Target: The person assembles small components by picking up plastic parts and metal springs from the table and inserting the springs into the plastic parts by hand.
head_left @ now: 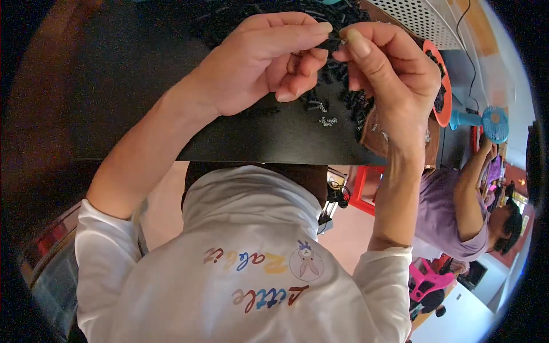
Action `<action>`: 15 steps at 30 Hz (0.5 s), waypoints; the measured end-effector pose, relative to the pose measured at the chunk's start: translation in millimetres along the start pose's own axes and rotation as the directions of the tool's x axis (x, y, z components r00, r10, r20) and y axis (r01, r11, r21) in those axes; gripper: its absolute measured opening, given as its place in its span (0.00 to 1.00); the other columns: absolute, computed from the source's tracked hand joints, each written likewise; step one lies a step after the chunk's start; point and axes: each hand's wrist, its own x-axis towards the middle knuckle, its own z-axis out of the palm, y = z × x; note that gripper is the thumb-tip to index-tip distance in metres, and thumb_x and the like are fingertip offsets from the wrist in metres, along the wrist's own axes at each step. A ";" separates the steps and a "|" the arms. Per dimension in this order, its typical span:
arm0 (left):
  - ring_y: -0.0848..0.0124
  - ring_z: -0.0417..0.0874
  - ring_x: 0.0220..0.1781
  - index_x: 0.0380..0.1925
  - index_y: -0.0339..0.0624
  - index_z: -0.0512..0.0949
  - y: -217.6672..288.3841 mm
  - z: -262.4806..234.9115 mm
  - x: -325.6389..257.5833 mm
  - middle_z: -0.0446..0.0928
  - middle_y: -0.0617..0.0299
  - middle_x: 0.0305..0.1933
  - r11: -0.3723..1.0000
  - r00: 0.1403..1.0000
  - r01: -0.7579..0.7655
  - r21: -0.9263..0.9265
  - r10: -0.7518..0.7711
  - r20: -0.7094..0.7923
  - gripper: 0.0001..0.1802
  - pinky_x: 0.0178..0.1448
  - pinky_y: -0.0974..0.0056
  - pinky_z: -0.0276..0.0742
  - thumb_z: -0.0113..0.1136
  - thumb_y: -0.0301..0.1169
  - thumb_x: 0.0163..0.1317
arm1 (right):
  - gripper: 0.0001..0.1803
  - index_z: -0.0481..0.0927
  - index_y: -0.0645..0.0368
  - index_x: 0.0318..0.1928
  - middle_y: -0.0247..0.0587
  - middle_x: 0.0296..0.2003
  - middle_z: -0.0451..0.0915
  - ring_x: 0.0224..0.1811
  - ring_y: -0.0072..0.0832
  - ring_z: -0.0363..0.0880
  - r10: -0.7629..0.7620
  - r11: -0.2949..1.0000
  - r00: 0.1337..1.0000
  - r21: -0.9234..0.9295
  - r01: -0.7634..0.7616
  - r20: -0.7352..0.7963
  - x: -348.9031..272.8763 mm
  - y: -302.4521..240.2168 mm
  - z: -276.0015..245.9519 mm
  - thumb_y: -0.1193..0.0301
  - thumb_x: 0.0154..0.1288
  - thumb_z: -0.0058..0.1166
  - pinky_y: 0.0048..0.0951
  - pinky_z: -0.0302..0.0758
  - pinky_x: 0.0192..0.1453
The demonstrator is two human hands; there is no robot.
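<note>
Both my hands are raised over the far part of the black table, their fingertips almost meeting. My left hand point(280, 54) is closed, thumb against the forefinger and the other fingers curled; whatever it pinches, if anything, is hidden. My right hand point(394, 68) pinches between thumb and forefinger, where a tiny dark and shiny bit barely shows, too small to name. Below the hands, several small metal springs point(327, 121) lie on the table point(257, 137). Many small black parts point(334, 77) are heaped behind and beneath my fingers.
Right of my right hand sits an orange-red dish point(446, 103) holding black parts. A brown mat point(374, 140) lies under my right wrist. A white perforated basket point(420, 20) stands at the far right, near a blue fan point(494, 124). Another person in purple point(446, 211) works at the right.
</note>
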 end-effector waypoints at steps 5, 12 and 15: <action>0.75 0.69 0.17 0.33 0.42 0.73 1.3 1.2 1.2 0.70 0.66 0.22 0.999 1.000 -0.003 -0.041 0.004 0.007 0.14 0.16 0.72 0.58 0.46 0.40 0.71 | 0.08 0.81 0.65 0.42 0.33 0.28 0.81 0.23 0.12 0.69 -0.141 0.988 0.989 -0.070 0.137 -0.047 4.6 10.3 10.4 0.74 0.65 0.57 0.13 0.63 0.26; 0.76 0.68 0.20 0.32 0.42 0.71 0.2 -2.2 10.5 0.68 0.68 0.23 0.994 1.000 0.008 -0.106 -0.008 -0.001 0.15 0.18 0.73 0.58 0.46 0.41 0.71 | 0.04 0.81 0.66 0.35 0.35 0.26 0.81 0.28 0.15 0.76 -0.341 0.919 0.927 -0.265 0.293 -0.158 6.3 16.3 16.3 0.76 0.63 0.59 0.17 0.73 0.32; 0.76 0.69 0.22 0.32 0.42 0.71 -25.2 -10.0 17.2 0.68 0.68 0.25 0.994 1.000 0.002 -0.109 -0.003 -0.005 0.14 0.18 0.73 0.58 0.46 0.41 0.71 | 0.04 0.81 0.66 0.36 0.35 0.26 0.81 0.27 0.15 0.77 -0.322 0.930 0.932 -0.242 0.278 -0.166 -0.5 40.4 7.9 0.77 0.63 0.58 0.17 0.73 0.32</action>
